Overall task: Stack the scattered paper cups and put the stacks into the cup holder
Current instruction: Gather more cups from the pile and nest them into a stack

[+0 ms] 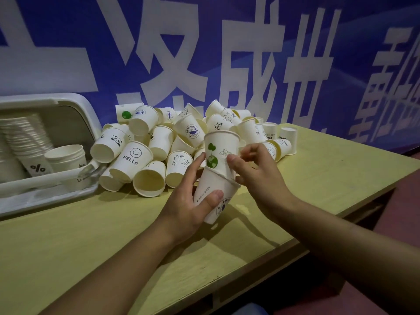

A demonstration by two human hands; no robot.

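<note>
While the left hand [193,196] wraps the lower cup [214,201], thumb across its front and fingers [196,163] curled behind, the right hand [256,171] pinches the upper cup [221,148] at its side wall.

Item 1, upper cup: green globe print, mouth up, base seated only partly in the lower cup. Its long axis runs near upright, leaning slightly off the lower cup's axis, which tilts toward the person's left at the base. Judgement: the next push must run down along that shared axis, or the rim of the lower cup may buckle; that rim already looks a little creased at the right.

Item 2, hands: both clamped on the pair, held above the worktop [306,178], just in front of the pile. The right hand is the nearer to the upper cup.

Item 3, loose pile [159,142]: many cups lying on their sides or tipped, directly behind the held pair and touching nothing in the hands as far as I can tell.

Item 4, cup holder [75,105]: white tray at the far left, well apart from the hands, already holding nested stacks [27,135]. The pile's near edge lies between the hands and the tray.
</note>
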